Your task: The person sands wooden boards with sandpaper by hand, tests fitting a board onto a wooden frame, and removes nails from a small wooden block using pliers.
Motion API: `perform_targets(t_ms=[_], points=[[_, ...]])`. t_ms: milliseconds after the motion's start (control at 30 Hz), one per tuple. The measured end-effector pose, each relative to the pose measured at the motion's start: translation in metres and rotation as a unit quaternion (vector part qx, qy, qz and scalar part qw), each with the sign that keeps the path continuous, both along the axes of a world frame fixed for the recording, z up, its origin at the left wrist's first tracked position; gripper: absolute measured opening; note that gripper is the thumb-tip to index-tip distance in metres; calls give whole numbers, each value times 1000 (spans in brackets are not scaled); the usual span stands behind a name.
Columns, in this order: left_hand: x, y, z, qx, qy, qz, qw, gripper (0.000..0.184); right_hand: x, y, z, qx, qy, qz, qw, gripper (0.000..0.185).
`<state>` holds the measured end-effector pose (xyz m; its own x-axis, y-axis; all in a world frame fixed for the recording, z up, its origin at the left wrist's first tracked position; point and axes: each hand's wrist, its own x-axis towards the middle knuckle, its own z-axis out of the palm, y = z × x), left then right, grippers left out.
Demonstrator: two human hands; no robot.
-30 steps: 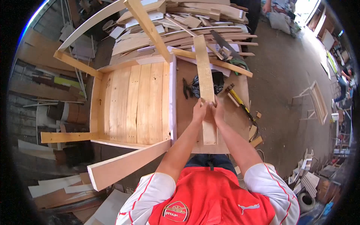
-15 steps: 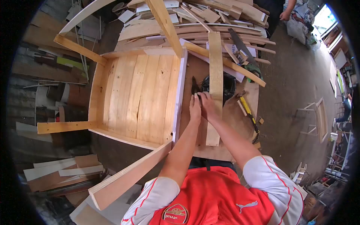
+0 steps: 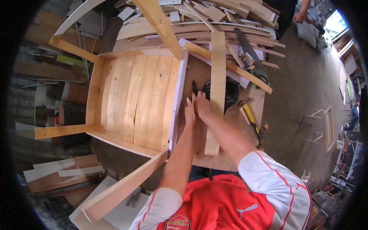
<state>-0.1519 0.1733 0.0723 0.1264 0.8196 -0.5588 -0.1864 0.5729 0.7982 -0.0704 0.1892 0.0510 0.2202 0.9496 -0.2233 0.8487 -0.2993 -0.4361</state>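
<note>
My left hand [image 3: 189, 113] is close to the purple-edged side of an upturned wooden frame [image 3: 178, 96], its fingers pressed together. Beside it, my right hand [image 3: 201, 104] has its fingers curled inward. Both hands are low over the brown work table [image 3: 191, 147], nearly touching, and whatever lies between their fingers is hidden. Just beyond the fingertips is a dark tool [image 3: 194, 86], whose near end I cannot see clearly. A long plank [image 3: 217, 88] lies to the right of my hands, over a black plastic bag [image 3: 232, 92].
Wood strips [image 3: 184, 28] pile up at the table's far end. A handsaw [image 3: 247, 46], a slanting wooden bar [image 3: 245, 74] and a yellow-and-black tool [image 3: 251, 117] lie at the right. One frame leg [image 3: 126, 184] juts toward me. Another person's hand [image 3: 299, 17] shows at top right.
Both hands have moved left and slightly nearer the frame's edge, away from the plank. The whole view has shifted a little. The dark tool still lies just beyond the fingertips.
</note>
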Motion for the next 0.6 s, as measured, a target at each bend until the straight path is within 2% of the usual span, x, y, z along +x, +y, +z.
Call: perform_targets(t_ms=[33,133,233,333,433,500,533,600], points=[[-2,-1,6,31,64,-59,996,85,1,0,6,-5,5,2,1000,47],[4,-3,-10,-3,-17,1,1000,79,2,0,8,-4,6,-6,1000,46],[16,-22,1,-54,-218,71,972,71,4,-10,26,38,-1,-27,999,41],[9,-39,-23,-40,-286,77,954,64,9,-5,2,4,-15,-23,1000,35],[-3,-48,-58,-42,-272,38,961,60,14,-12,5,-35,49,28,998,28],[-7,-54,-95,-22,-208,42,977,60,13,-18,9,-12,51,29,998,25],[-6,-60,-96,-12,-176,45,983,61,11,-22,8,-1,51,31,998,23],[-6,-85,-81,23,-120,69,990,57,5,-26,5,-16,82,-52,995,26]])
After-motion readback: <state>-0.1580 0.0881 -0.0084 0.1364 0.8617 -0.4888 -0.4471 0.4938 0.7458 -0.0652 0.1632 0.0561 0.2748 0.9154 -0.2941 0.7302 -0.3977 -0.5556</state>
